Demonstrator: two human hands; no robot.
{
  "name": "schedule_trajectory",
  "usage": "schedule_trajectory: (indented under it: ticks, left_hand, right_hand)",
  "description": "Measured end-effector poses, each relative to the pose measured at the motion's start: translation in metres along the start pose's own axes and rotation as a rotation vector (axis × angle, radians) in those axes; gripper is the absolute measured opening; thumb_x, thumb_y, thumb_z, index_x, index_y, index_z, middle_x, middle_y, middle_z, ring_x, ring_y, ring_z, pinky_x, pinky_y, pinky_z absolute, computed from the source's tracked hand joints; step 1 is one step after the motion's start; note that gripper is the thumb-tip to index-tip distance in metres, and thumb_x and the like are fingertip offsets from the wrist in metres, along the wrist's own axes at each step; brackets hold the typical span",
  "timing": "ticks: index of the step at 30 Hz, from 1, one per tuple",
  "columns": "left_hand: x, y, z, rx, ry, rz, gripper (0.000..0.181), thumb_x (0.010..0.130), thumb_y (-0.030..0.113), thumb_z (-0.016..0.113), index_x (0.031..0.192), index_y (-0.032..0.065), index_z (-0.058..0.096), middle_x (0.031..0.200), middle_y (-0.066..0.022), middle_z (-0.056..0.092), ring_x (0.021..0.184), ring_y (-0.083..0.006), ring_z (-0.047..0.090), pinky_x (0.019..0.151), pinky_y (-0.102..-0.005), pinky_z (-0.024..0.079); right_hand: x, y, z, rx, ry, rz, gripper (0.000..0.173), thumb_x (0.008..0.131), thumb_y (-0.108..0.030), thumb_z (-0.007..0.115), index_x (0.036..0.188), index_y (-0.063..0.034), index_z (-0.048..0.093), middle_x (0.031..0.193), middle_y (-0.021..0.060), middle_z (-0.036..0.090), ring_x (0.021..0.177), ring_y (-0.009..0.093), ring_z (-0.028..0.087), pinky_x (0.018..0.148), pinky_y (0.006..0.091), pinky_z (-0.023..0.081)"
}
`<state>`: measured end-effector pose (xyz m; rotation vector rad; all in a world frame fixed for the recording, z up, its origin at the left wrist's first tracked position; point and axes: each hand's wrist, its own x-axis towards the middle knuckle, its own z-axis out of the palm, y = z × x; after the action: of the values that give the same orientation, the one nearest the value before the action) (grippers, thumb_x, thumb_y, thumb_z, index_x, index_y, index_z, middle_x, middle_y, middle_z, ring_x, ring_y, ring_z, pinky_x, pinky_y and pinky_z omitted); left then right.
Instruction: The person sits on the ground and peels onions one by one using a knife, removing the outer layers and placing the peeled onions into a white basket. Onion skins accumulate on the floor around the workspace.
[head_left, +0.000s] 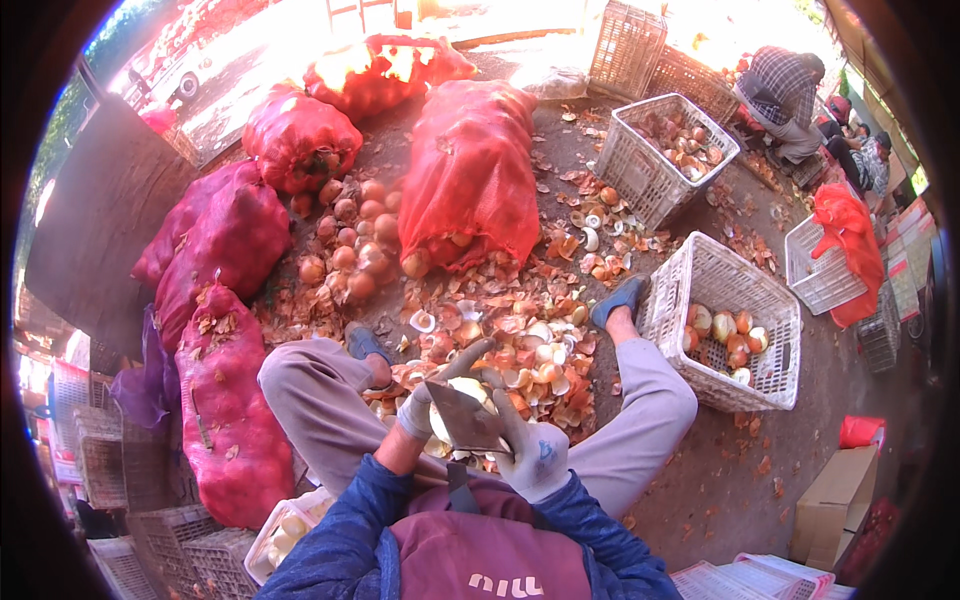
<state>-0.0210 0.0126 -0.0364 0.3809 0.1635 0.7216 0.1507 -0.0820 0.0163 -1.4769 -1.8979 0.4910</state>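
Note:
My left hand (417, 411), in a pale, soiled work glove, holds a white peeled onion (470, 387) in front of my lap. In my gloved right hand (536, 456) is a broad-bladed knife (466, 421). Its dark metal blade lies across the near side of the onion and hides part of it. Whether the edge is cutting into it cannot be seen. Beneath both hands, between my legs, is a heap of onion skins and trimmed ends (551, 367). Several unpeeled onions (361, 255) lie on the ground beyond my left foot.
An open red mesh sack (472, 172) lies ahead, with more filled sacks (232, 405) along the left. At right stand a plastic crate (776, 330) holding onions and another crate (637, 169) of onions and scraps. White onions fill a crate (262, 551) by my left elbow. People (784, 97) work far right.

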Motion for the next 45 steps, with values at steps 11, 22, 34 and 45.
schedule_trajectory:
  ticks: [11, 22, 34, 45]
  left_hand:
    - [0.009, 0.014, 0.006, 0.128, 0.004, -0.067, 0.097, 0.077, 0.036, 0.068, 0.155, 0.0099, 0.016, 0.137, -0.0236, 0.046, 0.124, -0.0321, 0.052, 0.103, -0.0397, 0.043]
    - [-0.016, -0.027, -0.006, -0.192, 0.473, -0.093, 0.055, 0.094, 0.019, 0.053, 0.145, 0.0132, 0.032, 0.129, -0.0123, 0.054, 0.115, -0.026, 0.057, 0.1, -0.0397, 0.047]
    - [-0.008, -0.026, -0.03, -0.142, 0.393, 0.039, 0.055, 0.088, 0.032, 0.061, 0.134, 0.0057, 0.046, 0.125, -0.0122, 0.059, 0.115, -0.0252, 0.058, 0.1, -0.0377, 0.045]
    - [-0.008, -0.032, -0.03, -0.227, 0.143, -0.032, 0.055, 0.092, 0.044, 0.055, 0.128, 0.0035, 0.052, 0.125, -0.0138, 0.06, 0.114, -0.0306, 0.057, 0.104, -0.0422, 0.042]
  right_hand:
    - [0.002, 0.034, 0.031, 0.284, 0.146, -0.012, 0.068, 0.077, -0.016, 0.067, 0.141, -0.006, 0.046, 0.076, 0.0152, 0.066, 0.062, 0.032, 0.064, 0.055, 0.0401, 0.048]
    - [0.0, 0.036, 0.042, -0.218, 0.256, -0.09, 0.079, 0.071, -0.032, 0.071, 0.139, 0.001, 0.047, 0.06, 0.0068, 0.055, 0.047, 0.025, 0.055, 0.049, 0.0384, 0.044]
    - [0.0, 0.075, 0.044, 0.818, -0.078, 0.595, 0.046, 0.089, -0.013, 0.063, 0.133, -0.0076, 0.053, 0.069, 0.011, 0.064, 0.051, 0.024, 0.061, 0.049, 0.0343, 0.049]
    - [0.004, 0.034, 0.019, 0.033, 0.068, 0.098, 0.093, 0.072, -0.013, 0.07, 0.152, -0.0052, 0.022, 0.063, 0.0117, 0.061, 0.054, 0.032, 0.061, 0.05, 0.0405, 0.046]
